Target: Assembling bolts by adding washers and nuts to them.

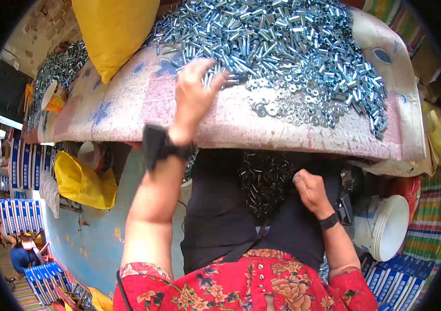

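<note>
1. Left hand (pixel 194 93): raised over the near part of the padded board (pixel 127 111), fingers half curled and closing on a few small metal sleeves (pixel 282 41) at the near edge of the heap. The grip looks loose; whether anything is firmly pinched I cannot tell.
2. Right hand (pixel 311 189): closed in a fist below the board's near edge, over the dark apron (pixel 220 217) in the lap. What it holds is hidden.
3. Risk: parts picked from the heap's fringe may slip from the curled fingers and roll off the near edge to the floor.
4. Risk: the washers (pixel 282 106) lie loose close to that same edge, just right of the left hand; a sweep of the wrist could push them over.
5. Position: the heap spreads from the left fingertips toward the board's far right corner.
</note>
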### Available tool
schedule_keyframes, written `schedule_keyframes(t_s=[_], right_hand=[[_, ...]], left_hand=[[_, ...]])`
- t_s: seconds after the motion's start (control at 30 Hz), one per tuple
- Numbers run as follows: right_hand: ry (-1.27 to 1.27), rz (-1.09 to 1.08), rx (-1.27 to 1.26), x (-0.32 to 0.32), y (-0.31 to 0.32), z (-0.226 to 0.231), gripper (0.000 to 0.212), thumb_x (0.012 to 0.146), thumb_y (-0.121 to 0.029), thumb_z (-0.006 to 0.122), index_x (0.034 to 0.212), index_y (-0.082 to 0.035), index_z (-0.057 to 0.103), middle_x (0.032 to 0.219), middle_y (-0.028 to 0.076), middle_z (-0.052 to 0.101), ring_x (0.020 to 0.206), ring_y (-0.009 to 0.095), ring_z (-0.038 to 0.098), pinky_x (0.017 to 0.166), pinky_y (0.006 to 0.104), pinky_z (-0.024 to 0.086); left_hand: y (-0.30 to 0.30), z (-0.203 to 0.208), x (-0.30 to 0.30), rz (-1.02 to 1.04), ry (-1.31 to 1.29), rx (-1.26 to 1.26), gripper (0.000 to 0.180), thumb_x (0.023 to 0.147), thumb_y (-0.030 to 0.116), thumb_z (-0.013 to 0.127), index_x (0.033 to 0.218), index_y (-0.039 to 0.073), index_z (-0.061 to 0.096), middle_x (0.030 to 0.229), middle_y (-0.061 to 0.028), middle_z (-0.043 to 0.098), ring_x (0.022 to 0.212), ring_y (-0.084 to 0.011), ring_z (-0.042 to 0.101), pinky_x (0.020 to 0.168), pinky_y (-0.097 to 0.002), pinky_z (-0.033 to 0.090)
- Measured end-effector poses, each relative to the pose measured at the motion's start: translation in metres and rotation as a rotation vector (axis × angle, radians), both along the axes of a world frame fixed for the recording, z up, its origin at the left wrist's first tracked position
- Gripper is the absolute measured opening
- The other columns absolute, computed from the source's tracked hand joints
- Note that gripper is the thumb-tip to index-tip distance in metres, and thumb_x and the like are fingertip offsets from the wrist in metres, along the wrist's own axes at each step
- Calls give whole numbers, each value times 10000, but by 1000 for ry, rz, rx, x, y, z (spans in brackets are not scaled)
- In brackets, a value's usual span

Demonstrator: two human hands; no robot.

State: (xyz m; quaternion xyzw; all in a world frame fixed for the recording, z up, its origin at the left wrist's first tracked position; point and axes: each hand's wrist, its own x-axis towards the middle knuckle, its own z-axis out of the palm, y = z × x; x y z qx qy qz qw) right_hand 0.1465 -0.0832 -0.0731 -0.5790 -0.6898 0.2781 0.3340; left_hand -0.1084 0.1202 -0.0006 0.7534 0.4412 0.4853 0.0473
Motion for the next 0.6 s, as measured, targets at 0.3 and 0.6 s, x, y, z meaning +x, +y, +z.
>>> schedule_keyframes(t_s=[0.3, 0.6], right_hand=[[42, 14, -103, -5, 6, -14, 231, 817, -202, 581, 697, -9, 542, 610, 163, 523, 561, 334, 544, 492, 365, 415], [55, -28, -246, -5, 21, -6, 127, 753, -117, 614, 734, 7, 594, 623, 130, 563, 547, 263, 558, 511, 317, 423]], left_hand=[[206, -48, -51, 216, 192, -327, 651, 789, 502, 489, 1216, 12, 466, 1239, -259, 438, 1160, -376, 411, 980, -405, 318], [250, -38, -30, 193, 324, -423, 680, 736, 654, 413, 1101, 109, 593, 1142, -251, 518, 1084, -386, 479, 925, -417, 369]])
